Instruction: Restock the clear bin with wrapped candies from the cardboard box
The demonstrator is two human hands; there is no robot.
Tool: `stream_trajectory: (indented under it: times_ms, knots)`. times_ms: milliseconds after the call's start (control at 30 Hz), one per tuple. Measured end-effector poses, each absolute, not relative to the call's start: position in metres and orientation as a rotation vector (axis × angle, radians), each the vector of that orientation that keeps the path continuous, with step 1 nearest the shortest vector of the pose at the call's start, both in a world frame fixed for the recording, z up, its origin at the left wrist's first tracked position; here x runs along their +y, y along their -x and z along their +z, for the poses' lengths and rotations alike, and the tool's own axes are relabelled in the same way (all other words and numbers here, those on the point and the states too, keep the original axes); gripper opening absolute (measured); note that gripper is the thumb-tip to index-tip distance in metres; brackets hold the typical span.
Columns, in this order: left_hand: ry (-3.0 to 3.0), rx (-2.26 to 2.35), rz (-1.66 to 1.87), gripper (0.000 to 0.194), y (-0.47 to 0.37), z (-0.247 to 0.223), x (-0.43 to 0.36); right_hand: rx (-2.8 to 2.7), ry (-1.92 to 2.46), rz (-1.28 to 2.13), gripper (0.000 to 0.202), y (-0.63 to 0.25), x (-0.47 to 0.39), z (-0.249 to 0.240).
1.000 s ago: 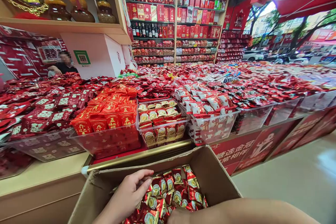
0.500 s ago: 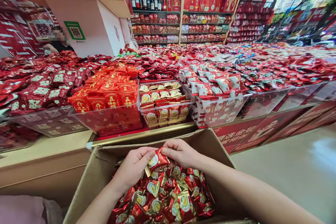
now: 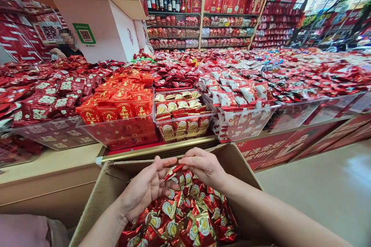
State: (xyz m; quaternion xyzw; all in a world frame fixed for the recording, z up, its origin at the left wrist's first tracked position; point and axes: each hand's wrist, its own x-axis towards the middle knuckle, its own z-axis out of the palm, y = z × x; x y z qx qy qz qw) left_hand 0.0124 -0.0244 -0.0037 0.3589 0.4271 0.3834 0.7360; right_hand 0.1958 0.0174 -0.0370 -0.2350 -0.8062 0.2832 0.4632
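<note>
Pinched between left hand and right hand above the cardboard box: one red sweet packet, probably light, crinkly, slippery foil, best gripped by its flat sealed ends.

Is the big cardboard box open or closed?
Open. The cardboard box has its flaps up, and red-and-gold candy packets show inside. The left hand and right hand pinch one packet above them.
</note>
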Motion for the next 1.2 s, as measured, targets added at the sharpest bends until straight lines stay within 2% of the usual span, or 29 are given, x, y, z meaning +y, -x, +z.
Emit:
stream_trajectory:
  times_ms: [100,300,467,533,633,767,900,967,1067,1200]
  knots:
    - [-0.844,1.003,0.962,0.029,-0.018,-0.005,-0.025,-1.874,0.641,0.722,0.021,-0.194,0.016,-0.038]
    - [-1.033,1.131,1.166,0.036,-0.028,-0.014,-0.024,-1.31,0.843,1.557,0.029,-0.179,0.009,-0.038]
    - [-1.017,1.112,1.128,0.036,-0.024,-0.016,-0.024,-1.379,0.876,1.586,0.032,-0.176,0.011,-0.037]
    - [-1.013,1.117,1.134,0.038,-0.023,-0.017,-0.023,-1.5,0.927,1.457,0.03,-0.178,0.011,-0.036]
    - [-0.993,1.153,1.168,0.039,-0.022,-0.022,-0.02,-1.803,0.934,0.898,0.025,-0.181,0.009,-0.031]
    - [-0.963,1.181,1.204,0.039,-0.02,-0.029,-0.015,-2.294,0.699,0.267,0.041,-0.181,-0.001,-0.021]
    - [-0.965,1.106,1.199,0.036,-0.016,-0.026,-0.017,-2.504,0.681,-0.237,0.015,-0.175,-0.007,-0.012]
    - [-0.913,1.066,1.238,0.038,-0.015,-0.02,-0.02,-2.498,0.613,-0.33,0.017,-0.176,-0.004,-0.001]
    - [-0.871,1.099,1.297,0.037,-0.014,-0.011,-0.024,-2.483,0.547,-0.278,0.021,-0.183,0.012,0.029]
    - [-0.968,1.227,1.328,0.032,-0.014,-0.009,-0.024,-2.438,0.736,-0.228,0.019,-0.203,0.06,0.083]
